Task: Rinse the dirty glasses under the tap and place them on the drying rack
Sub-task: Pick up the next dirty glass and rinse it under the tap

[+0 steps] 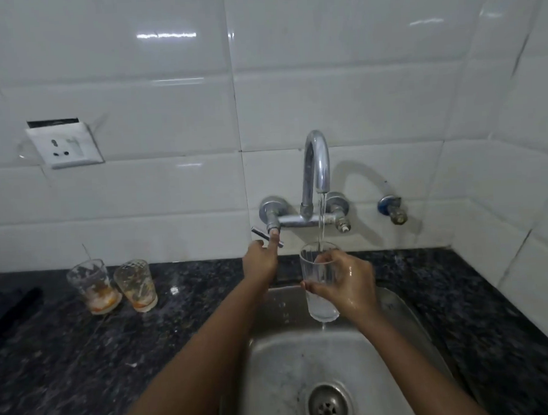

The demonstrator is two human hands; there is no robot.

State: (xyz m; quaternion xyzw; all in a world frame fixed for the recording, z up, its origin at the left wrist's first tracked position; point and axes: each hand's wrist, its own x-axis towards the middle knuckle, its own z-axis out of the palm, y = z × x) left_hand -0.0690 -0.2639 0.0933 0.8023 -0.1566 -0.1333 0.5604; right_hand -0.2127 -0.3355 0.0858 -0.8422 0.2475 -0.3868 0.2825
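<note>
My right hand (346, 283) grips a clear ribbed glass (317, 275) upright under the chrome tap (316, 167). Water runs from the spout into the glass and drips from its base into the steel sink (274, 366). My left hand (261, 260) reaches up to the tap's left lever handle (263, 235), one finger resting against it. Two dirty glasses stand on the dark granite counter at the left: one (94, 286) with orange residue and a thin stick in it, the other (136, 284) patterned, with orange dregs at the bottom. No drying rack is in view.
A sink drain (329, 409) lies at the bottom. A small blue-collared wall valve (392, 209) sits right of the tap. A white socket plate (64, 147) hangs loose on the tiled wall. A dark object (14, 308) lies at the counter's far left.
</note>
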